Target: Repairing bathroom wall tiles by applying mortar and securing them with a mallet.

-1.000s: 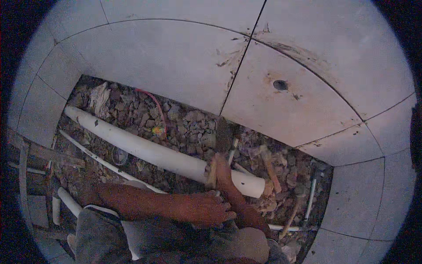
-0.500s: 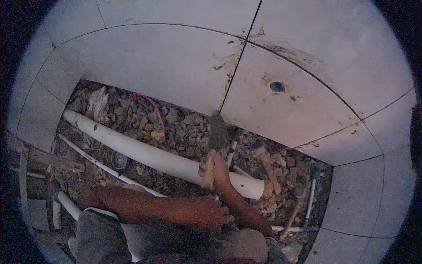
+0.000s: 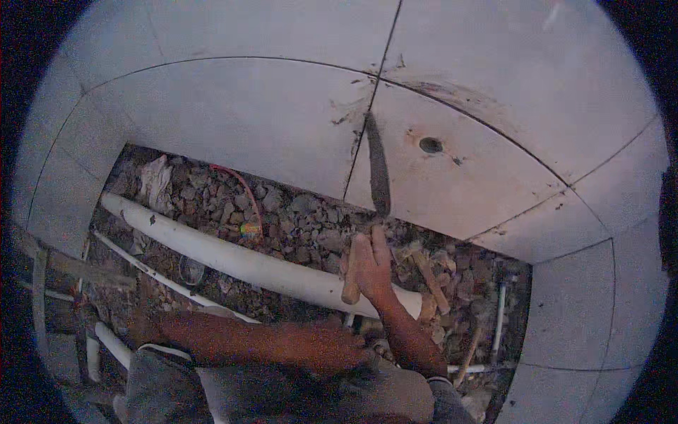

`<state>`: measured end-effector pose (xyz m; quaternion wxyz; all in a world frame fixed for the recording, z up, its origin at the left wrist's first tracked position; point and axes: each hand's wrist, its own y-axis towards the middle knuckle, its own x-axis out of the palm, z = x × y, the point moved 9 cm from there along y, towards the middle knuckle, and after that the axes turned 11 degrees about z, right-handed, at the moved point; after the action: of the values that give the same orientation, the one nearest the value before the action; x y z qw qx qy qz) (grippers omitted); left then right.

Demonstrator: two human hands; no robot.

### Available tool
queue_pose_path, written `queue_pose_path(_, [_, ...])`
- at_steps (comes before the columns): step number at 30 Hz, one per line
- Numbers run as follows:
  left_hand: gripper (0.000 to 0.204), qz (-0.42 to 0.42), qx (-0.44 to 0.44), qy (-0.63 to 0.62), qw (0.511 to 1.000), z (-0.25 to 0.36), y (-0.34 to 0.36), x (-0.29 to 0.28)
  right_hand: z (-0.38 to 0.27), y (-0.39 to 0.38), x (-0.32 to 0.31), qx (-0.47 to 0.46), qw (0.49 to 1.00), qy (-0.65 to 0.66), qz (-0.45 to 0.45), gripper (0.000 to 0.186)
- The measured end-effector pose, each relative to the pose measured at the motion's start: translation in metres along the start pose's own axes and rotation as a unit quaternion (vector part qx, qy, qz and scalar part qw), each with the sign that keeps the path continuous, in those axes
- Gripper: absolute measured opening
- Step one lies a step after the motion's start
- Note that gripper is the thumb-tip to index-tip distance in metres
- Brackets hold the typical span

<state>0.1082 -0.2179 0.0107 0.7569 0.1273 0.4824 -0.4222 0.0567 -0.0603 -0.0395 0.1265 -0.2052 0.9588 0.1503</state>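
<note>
My right hand (image 3: 372, 265) is wrapped round the wooden handle of a pointed trowel (image 3: 380, 173). The dark, narrow-looking blade reaches past the trench edge over the pale floor tile (image 3: 452, 187), its tip close to the dark joint. Whether the blade touches the tile I cannot tell. Below and left of it, my left hand (image 3: 346, 346) rests low by my lap, near the right forearm. Its fingers look curled but are dim, and anything inside them is hidden. A thick white pipe (image 3: 233, 247) runs through the rubble beneath my right hand.
A round hole (image 3: 430, 145) pierces the stained tile. Broken stones (image 3: 296, 212) fill the trench, with a red cable (image 3: 247, 187) at its far side. A thin white pipe (image 3: 162, 275) and wooden planks (image 3: 92, 268) lie at left; a small upright-looking white pipe (image 3: 501, 318) stands right.
My right hand has moved right and slightly farther away with the trowel. The blade, formerly over the trench edge, now reaches over the tile beside the joint. The view has shifted slightly.
</note>
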Motion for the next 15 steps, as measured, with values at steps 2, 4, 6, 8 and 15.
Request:
queue_pose_path(2, [0.034,0.026,-0.015,-0.024,0.999,-0.008,0.002,0.02,-0.019,-0.01,0.001,-0.152,0.97,-0.189,0.011,0.025])
queue_pose_path(4, [0.034,0.058,-0.025,-0.043,0.997,-0.021,0.004,0.018,-0.003,-0.008,-0.015,0.095,0.995,0.019,0.031,0.026])
queue_pose_path(6, [0.038,0.008,-0.038,-0.031,0.999,-0.018,0.0,0.023,-0.02,0.002,-0.033,0.03,0.997,-0.053,0.052,0.027])
queue_pose_path(8, [0.041,0.122,-0.006,-0.02,0.992,-0.015,-0.01,0.033,-0.038,0.015,-0.059,-0.031,0.988,-0.129,0.077,0.027])
queue_pose_path(15, [0.046,0.05,0.023,-0.048,0.997,-0.014,-0.002,0.019,-0.098,0.058,-0.101,-0.119,0.921,-0.36,0.088,0.035])
